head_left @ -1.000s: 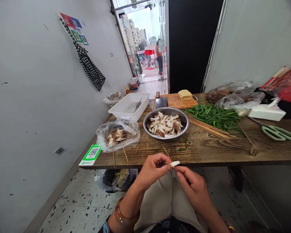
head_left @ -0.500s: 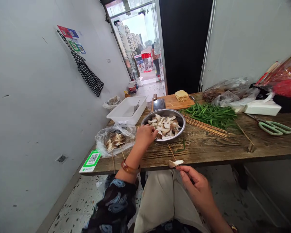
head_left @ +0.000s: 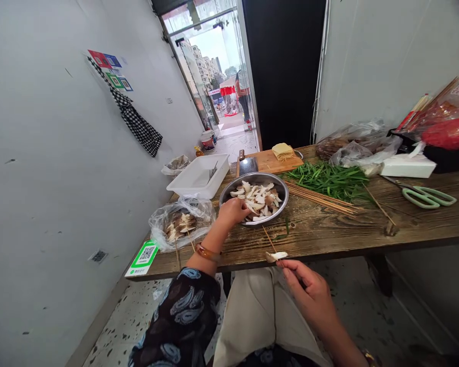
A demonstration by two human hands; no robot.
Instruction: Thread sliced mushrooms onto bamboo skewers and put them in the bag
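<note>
My left hand (head_left: 232, 210) reaches over the near-left rim of a metal bowl (head_left: 286, 196). Its fingers are drawn together at the mushroom pieces (head_left: 260, 196) inside; whatever they pinch is hidden. Below the table's front edge, my right hand (head_left: 309, 288) grips a thin wooden skewer (head_left: 266, 237) between thumb and fingers. One mushroom piece (head_left: 279, 256), white with a brown-grey cap, is threaded on that skewer, close to my fingertips. Left of the bowl, skewered mushrooms (head_left: 180, 226) lie on a clear plastic bag (head_left: 158, 224), their sticks pointing toward me.
Behind the bowl are a white tub (head_left: 195, 191), a cleaver (head_left: 248, 165) and a cutting board (head_left: 268, 162) bearing stacked tofu sheets (head_left: 282, 151). To the right lie loose skewers (head_left: 325, 200), green leaves (head_left: 329, 179), scissors (head_left: 428, 198) and a tissue pack (head_left: 407, 167). A QR card (head_left: 143, 259) sits at the left corner.
My left hand has moved slightly right and farther into the bowl, its fingertips now among the mushrooms. My right hand holds the skewer almost still. The view has shifted slightly.
</note>
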